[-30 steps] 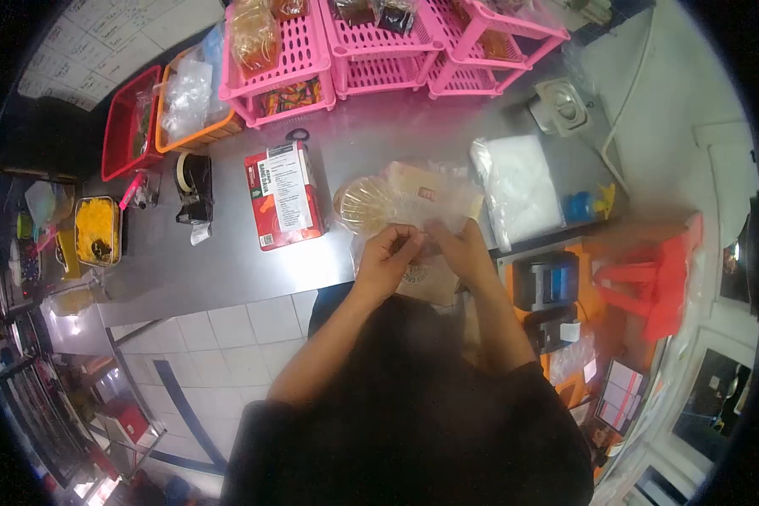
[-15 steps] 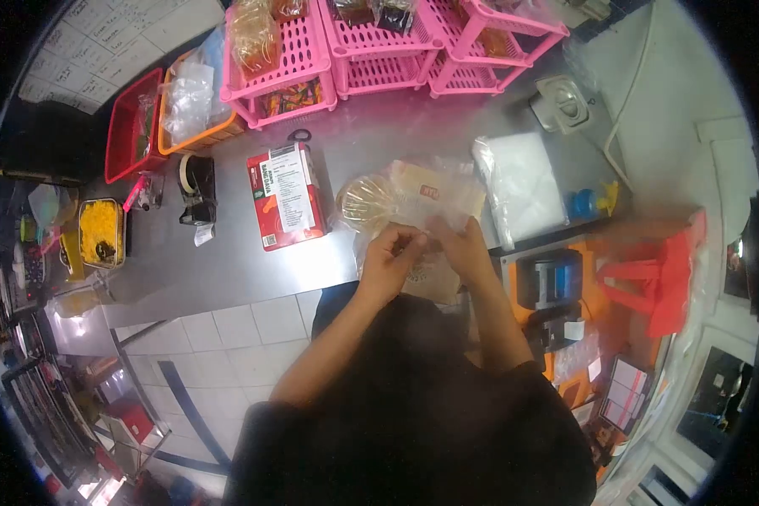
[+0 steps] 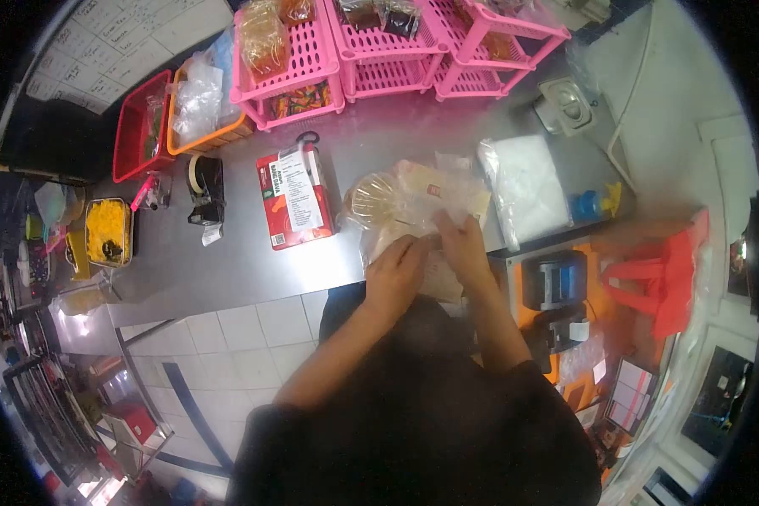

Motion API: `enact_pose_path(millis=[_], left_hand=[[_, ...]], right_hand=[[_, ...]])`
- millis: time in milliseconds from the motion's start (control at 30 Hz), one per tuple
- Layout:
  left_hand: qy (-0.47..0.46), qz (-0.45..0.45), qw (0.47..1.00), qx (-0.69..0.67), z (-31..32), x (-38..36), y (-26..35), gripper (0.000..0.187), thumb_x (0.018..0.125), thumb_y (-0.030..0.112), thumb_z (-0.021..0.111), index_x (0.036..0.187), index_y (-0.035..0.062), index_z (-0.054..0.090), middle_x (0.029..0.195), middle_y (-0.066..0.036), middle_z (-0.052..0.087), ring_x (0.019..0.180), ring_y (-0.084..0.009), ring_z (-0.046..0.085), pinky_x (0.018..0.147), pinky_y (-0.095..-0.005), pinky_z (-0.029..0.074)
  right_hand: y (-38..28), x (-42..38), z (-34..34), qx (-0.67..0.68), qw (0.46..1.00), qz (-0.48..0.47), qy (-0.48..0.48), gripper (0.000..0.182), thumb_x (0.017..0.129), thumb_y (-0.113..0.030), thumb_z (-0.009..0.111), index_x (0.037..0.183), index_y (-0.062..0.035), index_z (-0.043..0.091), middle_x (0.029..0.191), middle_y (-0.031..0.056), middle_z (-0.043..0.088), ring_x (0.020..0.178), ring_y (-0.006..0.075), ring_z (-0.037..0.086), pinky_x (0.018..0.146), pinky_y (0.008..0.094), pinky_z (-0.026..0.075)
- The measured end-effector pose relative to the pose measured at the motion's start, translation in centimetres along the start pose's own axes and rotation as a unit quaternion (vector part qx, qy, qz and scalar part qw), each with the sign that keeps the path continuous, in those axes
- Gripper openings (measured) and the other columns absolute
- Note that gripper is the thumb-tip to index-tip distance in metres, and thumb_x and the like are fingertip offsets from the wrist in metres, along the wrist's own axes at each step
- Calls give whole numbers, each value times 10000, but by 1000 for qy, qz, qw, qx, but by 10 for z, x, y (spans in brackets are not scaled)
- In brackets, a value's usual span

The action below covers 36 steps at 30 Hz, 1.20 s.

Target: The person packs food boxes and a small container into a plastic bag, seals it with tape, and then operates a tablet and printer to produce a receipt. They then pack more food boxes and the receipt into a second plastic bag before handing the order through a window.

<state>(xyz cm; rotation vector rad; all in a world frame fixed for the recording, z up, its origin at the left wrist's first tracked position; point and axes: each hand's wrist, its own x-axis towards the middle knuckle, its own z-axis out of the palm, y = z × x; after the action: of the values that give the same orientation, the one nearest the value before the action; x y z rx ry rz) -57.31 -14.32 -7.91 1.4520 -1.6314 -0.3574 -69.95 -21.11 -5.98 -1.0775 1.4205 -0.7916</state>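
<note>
At the counter's front edge, a clear plastic bag (image 3: 384,234) lies around a round clear-lidded container (image 3: 374,199) and a brown paper packet (image 3: 422,179) with a red print. My left hand (image 3: 398,274) is closed on the near edge of the bag, fingers curled and pinching. Close beside it, my right hand (image 3: 462,243) also pinches the bag film, thumb and fingers pressed together. The fingertips of both hands nearly meet. More brown paper (image 3: 443,280) hangs below the hands, partly covered by them.
Left of the bag stands a red box (image 3: 274,208) with a paper slip, then a tape dispenser (image 3: 204,192) and a tray of yellow food (image 3: 108,232). A stack of clear plastic bags (image 3: 530,190) lies to the right. Pink racks (image 3: 291,80) line the back.
The view has shifted slightly, so the counter items appear a little further right. My left hand has turned, its fingers curling further over the bag's edge. The bag stays in both hands.
</note>
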Motion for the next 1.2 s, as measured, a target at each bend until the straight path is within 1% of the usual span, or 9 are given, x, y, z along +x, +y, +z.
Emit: enact_pose_path(millis=[300,367,467,667,767,833,867,933,1200], left_hand=[[-80,40,991,99,-12,6,2,184,792,81,603,974,53,599,865,-77,600,730,-248,650,605,-364,544],[-94,53,986,127,-16,8,-2,214,762,99,608,959,30,564,858,-81,567,705,-233,647,582,-347,544],[-126,68,974,173,-14,12,-13,161,772,118,609,899,42,544,836,-88,558,675,-240,637,569,-349,540],[-78,90,979,166,-17,52,-29,123,779,132,635,820,74,534,766,-95,561,651,-268,616,540,-378,517],[-26,97,983,156,-9,56,-17,111,819,119,624,839,49,540,776,-107,571,638,-236,625,529,-360,510],[-69,-227,959,-158,-14,47,2,57,876,76,549,848,34,522,819,-120,595,647,-231,639,543,-341,519],[-72,-227,959,-155,-13,52,11,57,876,76,549,848,34,522,819,-120,595,647,-231,639,543,-341,519],[40,-451,747,-488,-14,57,33,66,933,62,484,882,23,494,760,-86,583,597,-184,599,511,-327,478],[-61,-430,795,-424,-2,22,29,83,937,85,482,901,10,479,670,-85,527,529,-151,499,514,-282,428]], right_hand=[[0,5,-3,-28,996,-88,-5,251,914,-181,574,1055,26,602,904,51,643,802,149,621,692,283,498],[-21,-3,-3,-42,998,6,-40,309,905,-224,556,1047,44,611,817,146,671,787,265,652,771,379,490],[-7,4,-5,-144,987,-63,-20,325,888,-261,570,967,51,618,762,190,670,743,331,665,745,402,502],[5,4,-10,-286,955,-75,-5,333,877,-258,582,944,67,611,758,194,669,697,312,666,689,410,515],[-15,-3,-17,-75,995,-5,-63,294,887,-218,584,967,63,608,734,146,661,603,241,656,582,369,517],[-14,-2,-17,-21,998,0,-59,272,894,-197,578,972,62,606,730,121,652,573,207,642,542,340,505],[-12,-3,-16,28,998,11,-61,251,901,-177,573,976,60,605,726,96,643,543,172,629,502,312,493],[-11,-3,-14,30,998,15,-60,239,904,-167,569,984,55,603,726,86,637,548,164,624,506,301,489],[15,13,-6,52,994,-90,-19,241,880,-117,580,1082,11,613,855,93,648,634,135,601,560,283,482]])
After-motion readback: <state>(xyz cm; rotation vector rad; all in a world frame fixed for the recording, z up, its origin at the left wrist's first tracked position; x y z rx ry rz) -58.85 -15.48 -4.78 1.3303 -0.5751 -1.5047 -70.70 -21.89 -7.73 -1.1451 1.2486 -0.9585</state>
